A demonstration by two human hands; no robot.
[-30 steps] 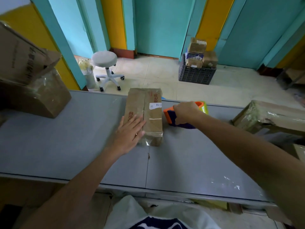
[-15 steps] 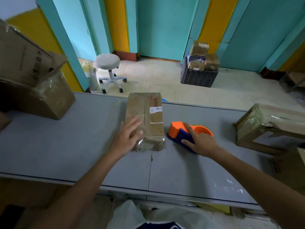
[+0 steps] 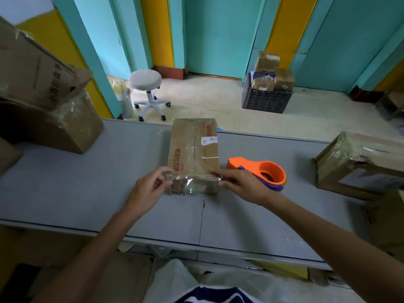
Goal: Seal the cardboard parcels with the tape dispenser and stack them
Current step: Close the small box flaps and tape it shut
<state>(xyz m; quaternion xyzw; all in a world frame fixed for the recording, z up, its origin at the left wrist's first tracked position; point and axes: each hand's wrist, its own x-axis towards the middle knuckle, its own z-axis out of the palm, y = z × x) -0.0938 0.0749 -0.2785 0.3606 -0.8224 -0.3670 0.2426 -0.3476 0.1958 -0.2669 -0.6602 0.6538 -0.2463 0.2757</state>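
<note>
Grey table (image 3: pixel 87 182) – the parcel (image 3: pixel 194 149) lies flat at its middle. The left hand (image 3: pixel 146 191) pinches its near left corner, the right hand (image 3: pixel 242 184) pinches its near right corner – the tape dispenser (image 3: pixel 269 171) lies just right of the parcel.

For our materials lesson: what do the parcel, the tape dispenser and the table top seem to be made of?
Parcel: matte brown cardboard; glossy clear tape glints on its near end. Tape dispenser: smooth, moulded orange and blue shell, probably plastic. Table top: matte grey with a seam, perhaps laminate.
</note>
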